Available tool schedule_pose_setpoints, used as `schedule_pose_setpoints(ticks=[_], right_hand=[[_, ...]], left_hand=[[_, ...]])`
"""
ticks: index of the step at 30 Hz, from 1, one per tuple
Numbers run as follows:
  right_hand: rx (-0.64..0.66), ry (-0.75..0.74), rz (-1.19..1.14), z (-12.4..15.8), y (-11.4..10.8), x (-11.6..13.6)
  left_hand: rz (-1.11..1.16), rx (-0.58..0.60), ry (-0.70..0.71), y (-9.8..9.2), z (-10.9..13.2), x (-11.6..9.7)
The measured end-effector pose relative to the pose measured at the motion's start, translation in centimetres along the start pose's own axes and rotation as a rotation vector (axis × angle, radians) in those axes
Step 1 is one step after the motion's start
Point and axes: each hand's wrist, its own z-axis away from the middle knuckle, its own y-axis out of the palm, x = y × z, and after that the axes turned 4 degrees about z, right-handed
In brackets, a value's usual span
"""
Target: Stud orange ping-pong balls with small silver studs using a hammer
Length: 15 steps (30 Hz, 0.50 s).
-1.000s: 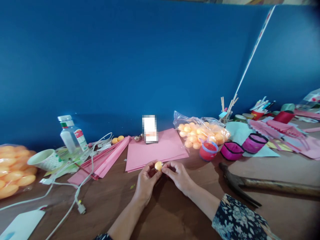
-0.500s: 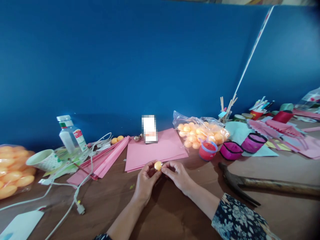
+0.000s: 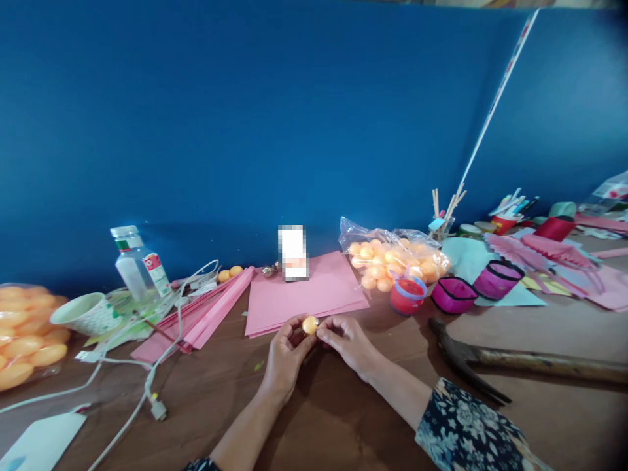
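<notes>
My left hand is closed, thumb and fingers gripping a small round yellow-orange piece with a shiny rim. At its right edge my right hand pinches with thumb and forefinger. Both hands hold it just above the brown table, in front of a stack of pink paper sheets. Its exact kind is too small to make out. A shiny silvery round piece lies at the back left corner of the pink sheets.
Bags of orange balls stand at the right and far left. A hammer lies on the right, near a red cup and purple fabric holders. White cables, a bottle and a paper cup occupy the left.
</notes>
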Motion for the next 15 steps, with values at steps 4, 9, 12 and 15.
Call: schedule_pose_setpoints(ticks=[4,9,12,15], right_hand=[[0.012,0.014,-0.024,0.02,-0.03,0.06],[0.004,0.043,-0.03,-0.06,-0.1,0.19],[-0.005,0.08,-0.049,-0.1,-0.13,0.43],[-0.011,0.104,-0.078,-0.08,-0.13,0.72]], left_hand=[[-0.001,-0.009,-0.019,0.16,0.07,-0.24],[-0.02,-0.037,-0.015,0.48,0.2,-0.51],[-0.032,-0.04,-0.007,0.45,0.2,-0.4],[-0.04,-0.025,-0.006,0.34,0.16,-0.24]])
